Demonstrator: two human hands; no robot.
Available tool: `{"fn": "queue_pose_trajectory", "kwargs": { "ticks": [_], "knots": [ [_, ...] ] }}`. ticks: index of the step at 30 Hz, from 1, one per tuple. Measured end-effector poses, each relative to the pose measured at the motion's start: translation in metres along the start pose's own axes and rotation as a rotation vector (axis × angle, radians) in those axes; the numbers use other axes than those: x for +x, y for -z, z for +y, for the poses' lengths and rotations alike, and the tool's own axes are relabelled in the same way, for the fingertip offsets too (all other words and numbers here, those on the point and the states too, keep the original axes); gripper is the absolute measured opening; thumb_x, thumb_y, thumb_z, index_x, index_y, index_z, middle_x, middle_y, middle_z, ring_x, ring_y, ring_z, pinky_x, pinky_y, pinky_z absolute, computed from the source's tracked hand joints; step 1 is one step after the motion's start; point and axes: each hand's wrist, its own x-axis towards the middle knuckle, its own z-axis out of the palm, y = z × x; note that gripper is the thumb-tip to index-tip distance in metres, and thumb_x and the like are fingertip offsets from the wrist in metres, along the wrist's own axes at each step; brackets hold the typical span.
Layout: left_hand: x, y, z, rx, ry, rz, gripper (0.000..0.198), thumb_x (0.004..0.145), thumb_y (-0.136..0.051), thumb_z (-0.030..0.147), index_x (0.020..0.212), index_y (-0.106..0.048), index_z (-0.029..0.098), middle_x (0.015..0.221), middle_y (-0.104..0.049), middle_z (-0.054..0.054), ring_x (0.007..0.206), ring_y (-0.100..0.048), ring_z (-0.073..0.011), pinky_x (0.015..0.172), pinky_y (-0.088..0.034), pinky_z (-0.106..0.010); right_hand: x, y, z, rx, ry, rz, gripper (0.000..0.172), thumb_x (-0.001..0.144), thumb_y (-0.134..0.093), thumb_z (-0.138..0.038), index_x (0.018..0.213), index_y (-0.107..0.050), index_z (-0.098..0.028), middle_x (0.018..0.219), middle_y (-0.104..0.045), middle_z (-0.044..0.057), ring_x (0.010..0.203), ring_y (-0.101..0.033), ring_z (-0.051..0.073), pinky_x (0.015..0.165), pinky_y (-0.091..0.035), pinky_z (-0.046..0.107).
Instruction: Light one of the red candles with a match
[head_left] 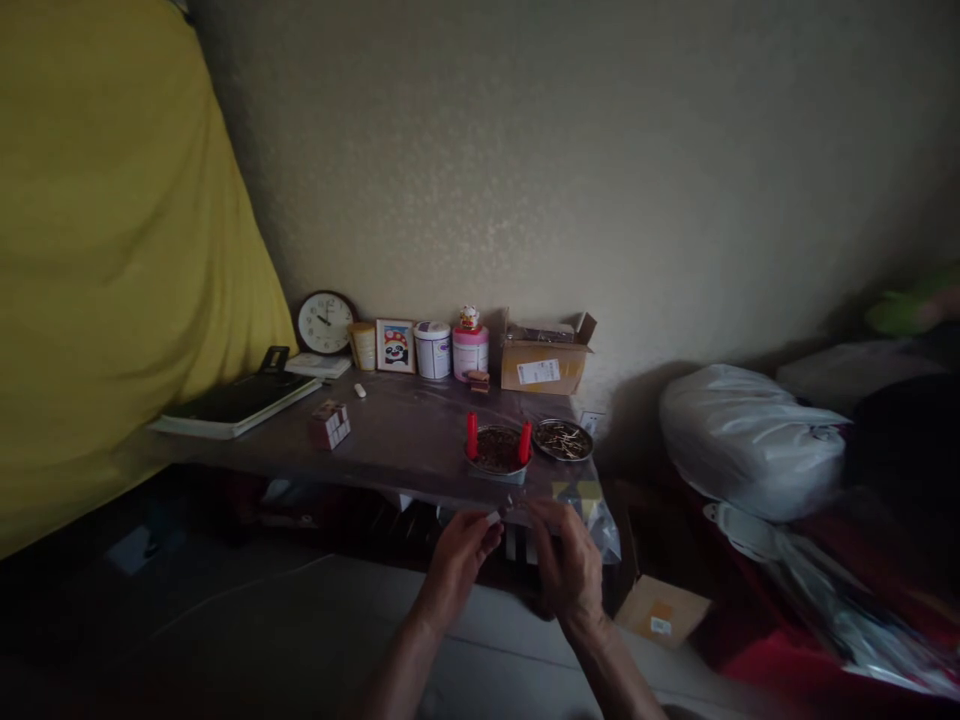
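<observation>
In front of the table's near edge, my left hand (463,552) is closed on a small pale matchbox (493,517), mostly covered by the fingers. Close on its right, my right hand (566,555) pinches a thin, blurred pale stick that looks like a match (511,499). Just beyond my hands is a round metal dish (498,470) of dark grains. A red candle (472,436) stands upright at its left and another red candle (525,442) at its right. Beside it, a second round dish (564,457) bears several scattered matchsticks.
The dark table (409,425) also carries a block of small boxes (330,426), a black book (232,405), a clock (325,322), a framed panda picture (396,346), tins (433,352) and an open cardboard box (544,366). White bags (742,440) lie at right; a yellow curtain (112,230) hangs left.
</observation>
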Motion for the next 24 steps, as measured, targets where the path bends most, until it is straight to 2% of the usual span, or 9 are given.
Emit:
{"fn": "queue_pose_trajectory", "kwargs": {
  "ticks": [3, 5, 6, 7, 11, 17, 20, 24],
  "knots": [
    [0.000, -0.002, 0.000, 0.010, -0.006, 0.018, 0.017, 0.067, -0.072, 0.028, 0.076, -0.065, 0.015, 0.076, -0.067, -0.003, 0.077, -0.062, -0.0150, 0.077, -0.046, -0.029, -0.004, -0.004, 0.004, -0.010, 0.094, -0.099, 0.020, 0.086, -0.045, -0.017, 0.095, -0.061, -0.023, 0.096, -0.065, 0.006, 0.089, -0.060, 0.018, 0.080, -0.046, 0.032],
    [-0.002, -0.003, 0.002, 0.010, -0.010, 0.005, 0.018, 0.068, -0.071, 0.028, 0.080, -0.065, 0.015, 0.081, -0.068, -0.004, 0.080, -0.062, -0.0160, 0.079, -0.045, -0.030, -0.009, -0.012, 0.020, -0.070, 0.062, -0.183, 0.022, 0.087, -0.042, -0.019, 0.088, -0.064, -0.022, 0.082, -0.066, 0.005, 0.080, -0.060, 0.019, 0.076, -0.046, 0.032],
    [-0.003, -0.003, 0.003, 0.012, -0.006, -0.002, 0.019, 0.069, -0.070, 0.028, 0.082, -0.065, 0.015, 0.086, -0.068, -0.005, 0.082, -0.062, -0.0165, 0.080, -0.045, -0.031, -0.011, -0.015, 0.030, -0.120, -0.003, -0.140, 0.022, 0.086, -0.042, -0.022, 0.082, -0.064, -0.022, 0.071, -0.064, 0.004, 0.070, -0.059, 0.018, 0.068, -0.047, 0.031],
    [-0.004, -0.003, 0.004, 0.015, 0.004, -0.006, 0.020, 0.070, -0.069, 0.029, 0.083, -0.065, 0.015, 0.090, -0.068, -0.007, 0.084, -0.062, -0.0168, 0.082, -0.045, -0.031, -0.013, -0.018, 0.041, -0.145, -0.059, -0.099, 0.024, 0.086, -0.040, -0.022, 0.083, -0.064, -0.020, 0.070, -0.063, 0.005, 0.068, -0.058, 0.019, 0.065, -0.046, 0.032],
    [-0.005, 0.001, 0.003, 0.002, 0.031, 0.009, 0.021, 0.070, -0.070, 0.030, 0.083, -0.064, 0.015, 0.095, -0.069, -0.008, 0.085, -0.063, -0.0171, 0.082, -0.045, -0.031, -0.011, -0.014, 0.067, -0.162, -0.263, 0.075, 0.024, 0.087, -0.040, -0.028, 0.088, -0.062, -0.018, 0.083, -0.064, 0.007, 0.075, -0.057, 0.020, 0.062, -0.044, 0.030],
    [-0.004, 0.002, 0.001, 0.013, 0.036, 0.017, 0.020, 0.068, -0.071, 0.031, 0.080, -0.064, 0.016, 0.093, -0.070, -0.007, 0.085, -0.064, -0.0182, 0.083, -0.045, -0.033, 0.005, 0.010, 0.049, 0.034, -0.442, 0.250, 0.025, 0.083, -0.049, -0.040, 0.083, -0.061, -0.019, 0.086, -0.062, 0.004, 0.080, -0.056, 0.019, 0.068, -0.044, 0.028],
    [-0.005, 0.002, 0.002, 0.026, 0.042, 0.029, 0.021, 0.068, -0.071, 0.030, 0.080, -0.063, 0.015, 0.096, -0.070, -0.008, 0.085, -0.064, -0.0178, 0.083, -0.045, -0.032, 0.013, 0.018, 0.038, 0.119, -0.521, 0.290, 0.027, 0.080, -0.052, -0.044, 0.081, -0.062, -0.019, 0.081, -0.060, 0.002, 0.077, -0.055, 0.018, 0.068, -0.043, 0.027],
    [-0.003, 0.002, 0.002, 0.028, 0.048, 0.032, 0.021, 0.068, -0.071, 0.030, 0.080, -0.061, 0.015, 0.097, -0.070, -0.009, 0.085, -0.064, -0.0175, 0.082, -0.046, -0.032, 0.016, 0.023, 0.037, 0.202, -0.601, 0.319, 0.029, 0.079, -0.054, -0.046, 0.078, -0.062, -0.018, 0.077, -0.059, 0.002, 0.075, -0.054, 0.018, 0.066, -0.043, 0.028]
  ]
}}
